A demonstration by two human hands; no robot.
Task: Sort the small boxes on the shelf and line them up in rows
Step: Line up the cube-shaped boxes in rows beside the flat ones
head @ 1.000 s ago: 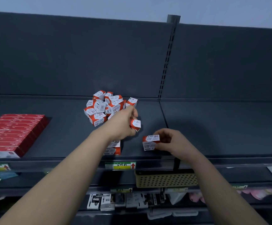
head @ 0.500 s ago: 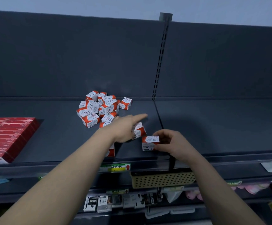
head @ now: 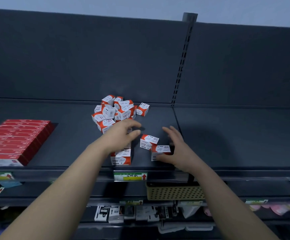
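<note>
A jumbled pile of small red-and-white paper-clip boxes (head: 116, 111) lies at the back of the dark shelf (head: 71, 144). My left hand (head: 121, 134) hovers over the pile's near edge with its fingers spread and nothing in it. Under my left wrist a short row of boxes (head: 121, 157) runs back from the shelf's front edge. One tilted box (head: 148, 141) lies loose between my hands. My right hand (head: 173, 149) is open, its thumb and palm resting against another box (head: 160, 149) just in front of the tilted one.
A stack of flat red boxes (head: 14, 141) fills the shelf's left end. A slotted upright (head: 182, 61) splits the back panel. A green price label (head: 130, 176) marks the front edge. Below sit a beige perforated basket (head: 175, 193) and several packaged goods (head: 123, 213).
My left hand let go of the box it carried, which now lies tilted beside the right-hand box, and drew back toward the pile. My right hand's fingers opened.
</note>
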